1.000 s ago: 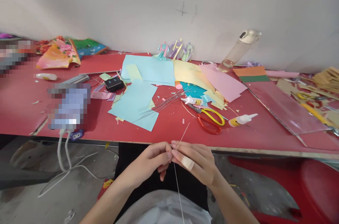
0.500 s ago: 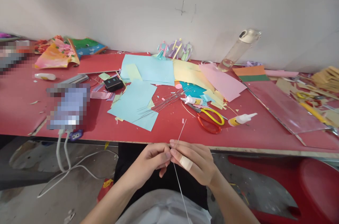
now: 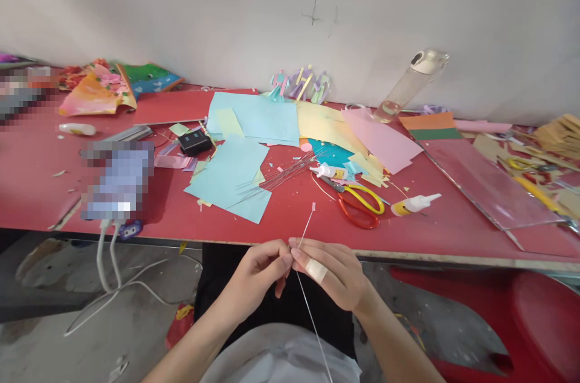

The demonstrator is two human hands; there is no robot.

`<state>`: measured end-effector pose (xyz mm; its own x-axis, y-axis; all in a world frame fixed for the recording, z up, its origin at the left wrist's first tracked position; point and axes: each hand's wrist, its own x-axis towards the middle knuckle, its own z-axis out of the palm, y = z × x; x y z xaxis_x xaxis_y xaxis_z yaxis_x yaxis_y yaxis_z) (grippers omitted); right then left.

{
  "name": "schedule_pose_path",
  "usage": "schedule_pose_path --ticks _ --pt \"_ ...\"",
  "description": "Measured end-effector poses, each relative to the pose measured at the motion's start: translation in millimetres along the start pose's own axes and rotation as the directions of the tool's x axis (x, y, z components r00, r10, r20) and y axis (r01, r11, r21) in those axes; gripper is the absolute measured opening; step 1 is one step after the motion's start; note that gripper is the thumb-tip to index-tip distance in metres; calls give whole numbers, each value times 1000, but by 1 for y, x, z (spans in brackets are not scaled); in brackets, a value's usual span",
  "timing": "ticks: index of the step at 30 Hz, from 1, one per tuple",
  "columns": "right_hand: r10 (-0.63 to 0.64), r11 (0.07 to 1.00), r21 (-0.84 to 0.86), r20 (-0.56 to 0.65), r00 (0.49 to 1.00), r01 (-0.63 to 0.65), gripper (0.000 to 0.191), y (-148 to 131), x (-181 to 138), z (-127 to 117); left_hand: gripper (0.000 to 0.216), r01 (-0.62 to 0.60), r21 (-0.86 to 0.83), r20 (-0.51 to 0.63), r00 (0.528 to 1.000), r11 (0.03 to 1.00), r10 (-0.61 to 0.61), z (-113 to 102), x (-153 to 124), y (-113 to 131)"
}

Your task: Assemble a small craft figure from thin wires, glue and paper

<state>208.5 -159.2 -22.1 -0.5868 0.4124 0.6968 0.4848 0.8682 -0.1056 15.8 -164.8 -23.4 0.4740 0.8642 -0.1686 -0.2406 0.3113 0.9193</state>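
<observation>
At the table's front edge, my left hand (image 3: 263, 267) and my right hand (image 3: 334, 271) meet, fingertips pressed together. Between them they pinch a thin, pale wire (image 3: 312, 316), whose lower end runs down over my lap and whose upper end points towards the table. The exact grip is hidden by the fingers. A whitish bandage (image 3: 316, 271) wraps one finger of my right hand. Beyond the hands, more thin wires (image 3: 276, 180) lie loosely across blue paper (image 3: 231, 174). Scissors (image 3: 362, 205) with yellow and red handles rest to the right.
Two glue bottles (image 3: 414, 205) (image 3: 332, 171) lie near the scissors. Yellow paper (image 3: 324, 123), pink paper (image 3: 380, 138) and a tilted water bottle (image 3: 410, 87) are farther back. Small paper figures (image 3: 299, 84) lean on the wall. A phone (image 3: 120, 180) with cables lies left; a red stool (image 3: 548, 322) stands right.
The wire's upper tip has shifted slightly left, and its lower part slightly right. Both hands have moved very little and stay together on the wire.
</observation>
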Motion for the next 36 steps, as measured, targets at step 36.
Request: schedule_pose_path --ticks 36 --pt "279 924 308 -134 951 -228 31 0 0 15 33 -82 101 89 993 992 73 -3 4 7"
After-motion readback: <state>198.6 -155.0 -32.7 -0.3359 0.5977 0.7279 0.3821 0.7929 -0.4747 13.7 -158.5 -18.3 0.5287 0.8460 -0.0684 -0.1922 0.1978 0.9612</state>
